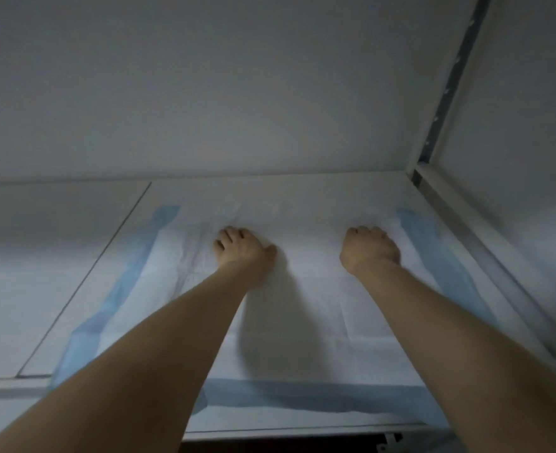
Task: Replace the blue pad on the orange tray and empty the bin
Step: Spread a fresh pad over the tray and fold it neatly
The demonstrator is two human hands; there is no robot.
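A white pad with blue borders [306,295] lies spread flat on a white floor panel [129,243] inside a white enclosure. Both my arms reach forward over it. My left hand [240,248] sits on the far middle of the pad, fingers curled into the wrinkled sheet and thumb pointing right. My right hand [369,248] is curled like a fist on the pad's far right part, near the right blue border [433,253], where the sheet bunches. No orange tray or bin is in view.
A white back wall [204,93] rises just past the pad. On the right stands a side wall with a perforated metal rail [449,89]. A seam [87,279] splits the floor from a left panel [24,273]. The front edge [302,431] drops into darkness.
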